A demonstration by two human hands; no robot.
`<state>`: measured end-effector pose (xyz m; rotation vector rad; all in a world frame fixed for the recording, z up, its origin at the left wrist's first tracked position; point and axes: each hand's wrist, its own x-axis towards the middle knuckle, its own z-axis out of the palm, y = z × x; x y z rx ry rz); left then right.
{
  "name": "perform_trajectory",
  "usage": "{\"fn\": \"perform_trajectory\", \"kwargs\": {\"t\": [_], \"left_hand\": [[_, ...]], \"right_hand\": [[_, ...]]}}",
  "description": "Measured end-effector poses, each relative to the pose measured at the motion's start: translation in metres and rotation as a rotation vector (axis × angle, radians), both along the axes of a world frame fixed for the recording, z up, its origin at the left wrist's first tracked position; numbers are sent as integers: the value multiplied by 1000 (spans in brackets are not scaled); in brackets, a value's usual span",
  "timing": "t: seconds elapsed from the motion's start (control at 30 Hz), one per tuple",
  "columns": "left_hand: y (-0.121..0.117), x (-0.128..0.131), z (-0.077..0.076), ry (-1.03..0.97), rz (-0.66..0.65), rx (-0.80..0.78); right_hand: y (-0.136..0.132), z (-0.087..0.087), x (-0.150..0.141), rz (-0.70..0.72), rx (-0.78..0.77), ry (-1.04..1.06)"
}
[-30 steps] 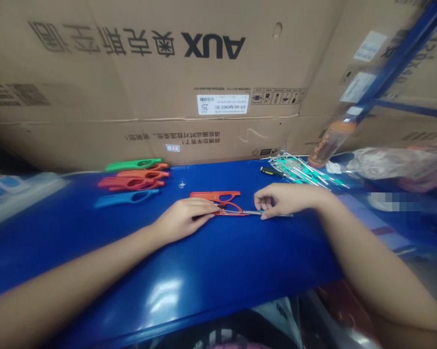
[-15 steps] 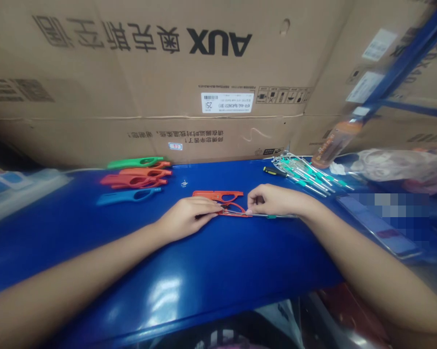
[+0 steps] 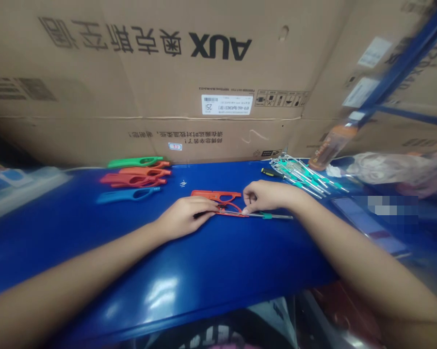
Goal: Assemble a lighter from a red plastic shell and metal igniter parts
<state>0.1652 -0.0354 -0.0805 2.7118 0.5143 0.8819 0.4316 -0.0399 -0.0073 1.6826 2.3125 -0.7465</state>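
An orange-red plastic lighter casing half [image 3: 236, 207] with a loop-shaped opening lies flat on the blue table. My left hand [image 3: 185, 215] holds its left end, fingers pressed together over it and hiding that part. A thin metal rod [image 3: 282, 216] with a green clip [image 3: 267, 216] runs out of the casing's right end. My right hand [image 3: 264, 198] has thumb and forefinger pinched on the rod where it meets the casing; the exact contact is partly hidden. Just behind lies a matching orange-red casing half [image 3: 223, 196], touched by neither hand.
Green [image 3: 136, 162], red [image 3: 138, 181] and blue casings [image 3: 131, 195] lie at the left. Small white bits [image 3: 183, 183] lie nearby. Metal rods with green clips [image 3: 301, 175], a screwdriver [image 3: 271, 171], a bottle [image 3: 331, 145] and a phone [image 3: 367, 225] are at the right. A cardboard box [image 3: 149, 97] stands behind.
The view has shifted slightly. My right hand has lifted a little and turned, so more of the rod's right end shows. My left hand keeps its hold on the casing.
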Motion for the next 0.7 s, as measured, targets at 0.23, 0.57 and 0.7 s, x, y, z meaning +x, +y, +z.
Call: {"fn": "perform_trajectory", "kwargs": {"t": [0.23,0.57,0.7], "left_hand": [[0,0,1,19,31,-20],[2,0,0,33,20,42],[3,-1,0,38,35,57]], "right_hand": [[-2,-20,25,42,-8,350],[22,-8,102,-556,633,-117],[27,-15,126,-610,545,-192]]}}
